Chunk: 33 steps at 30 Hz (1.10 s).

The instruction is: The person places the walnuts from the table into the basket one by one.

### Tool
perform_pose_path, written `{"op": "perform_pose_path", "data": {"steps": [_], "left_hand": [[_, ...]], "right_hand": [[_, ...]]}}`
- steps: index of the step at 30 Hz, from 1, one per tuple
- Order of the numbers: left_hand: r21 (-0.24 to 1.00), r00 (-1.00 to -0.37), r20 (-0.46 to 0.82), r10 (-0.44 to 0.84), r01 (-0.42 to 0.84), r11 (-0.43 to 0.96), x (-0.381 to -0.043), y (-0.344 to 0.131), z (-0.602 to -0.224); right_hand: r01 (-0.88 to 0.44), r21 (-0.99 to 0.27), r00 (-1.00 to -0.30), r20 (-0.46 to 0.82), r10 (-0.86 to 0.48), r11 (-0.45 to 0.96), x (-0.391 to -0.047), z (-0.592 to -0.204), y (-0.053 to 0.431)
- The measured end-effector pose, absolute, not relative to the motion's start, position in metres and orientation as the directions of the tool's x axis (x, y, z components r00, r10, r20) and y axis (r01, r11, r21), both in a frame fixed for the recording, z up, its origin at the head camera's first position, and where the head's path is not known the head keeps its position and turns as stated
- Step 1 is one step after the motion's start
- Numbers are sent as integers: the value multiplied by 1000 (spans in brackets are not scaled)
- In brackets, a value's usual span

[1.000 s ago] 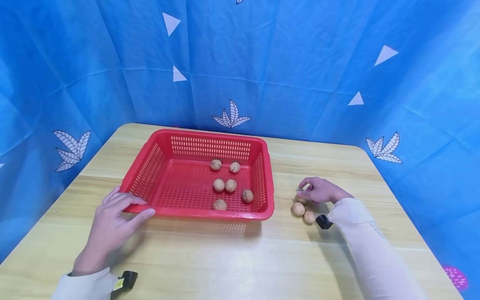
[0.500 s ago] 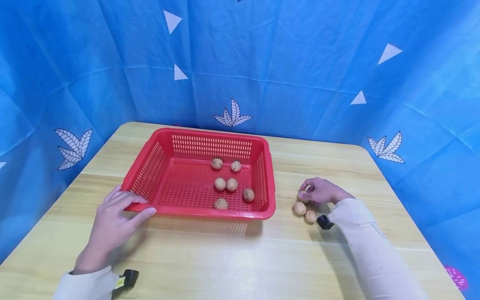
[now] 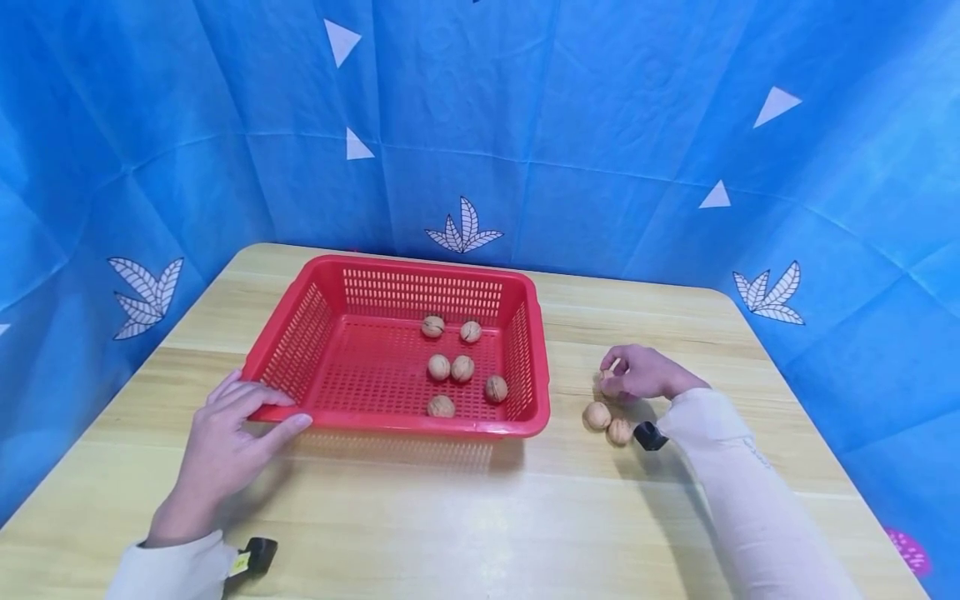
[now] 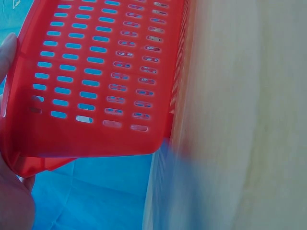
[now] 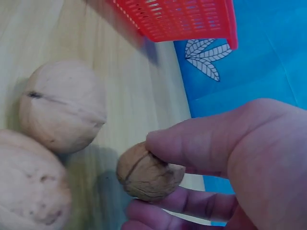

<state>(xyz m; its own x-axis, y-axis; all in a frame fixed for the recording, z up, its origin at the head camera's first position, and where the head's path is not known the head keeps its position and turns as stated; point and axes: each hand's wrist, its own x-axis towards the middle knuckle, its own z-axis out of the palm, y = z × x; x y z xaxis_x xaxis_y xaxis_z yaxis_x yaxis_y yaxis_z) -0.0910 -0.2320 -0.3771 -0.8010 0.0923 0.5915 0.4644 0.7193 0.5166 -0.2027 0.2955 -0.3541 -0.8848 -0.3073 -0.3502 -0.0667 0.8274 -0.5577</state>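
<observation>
Between thumb and fingers, my right hand (image 3: 642, 372) pinches a walnut (image 5: 148, 173), close over the table at the right. Two more walnuts lie beside it on the wood, one pale walnut (image 3: 597, 416) and another walnut (image 3: 619, 431) just in front. At the left, my left hand (image 3: 228, 442) grips the near left corner of a red plastic basket (image 3: 420, 427), thumb on the rim. Several walnuts sit inside, mostly toward its right half, among them a walnut (image 3: 496, 388) near the right wall. In the left wrist view the slotted basket wall (image 4: 91, 72) fills much of the picture.
The pale wooden table (image 3: 420, 533) carries everything. A blue patterned curtain (image 3: 600, 100) hangs behind and along both sides of it. Black wrist cameras, such as the right one (image 3: 649, 436), stick out from both sleeves.
My right fingers have closed on the walnut and drawn it slightly up and away from the other two. My left hand stays on the basket corner.
</observation>
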Motion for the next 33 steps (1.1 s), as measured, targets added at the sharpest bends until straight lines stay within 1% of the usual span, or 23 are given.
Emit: {"op": "perform_pose_path", "data": {"steps": [7,15,20,27,33], "left_hand": [[521,-808,583,82,449,726,-90,-231,-377],[514,-805,588,83,451,730,-91,-232,-377],[514,-805,587,83,450,731,-91,-232,-377],[517,-800,594,87,462,721,-90,-232,-377],[515,-802,590,88,458,725,-91,-231,-376]], "right_hand": [[-95,-579,-895,-306,-324,810,-210,-340,290],[-174,-516,-924,-210,-321,839,-219,-329,281],[-168,-529,-941,-167,-296,832,-223,-324,275],[-158,-539,-950,-146,-277,827,-226,-316,266],[-175,-536,-953,-119,-280,826,-230,-310,257]]}}
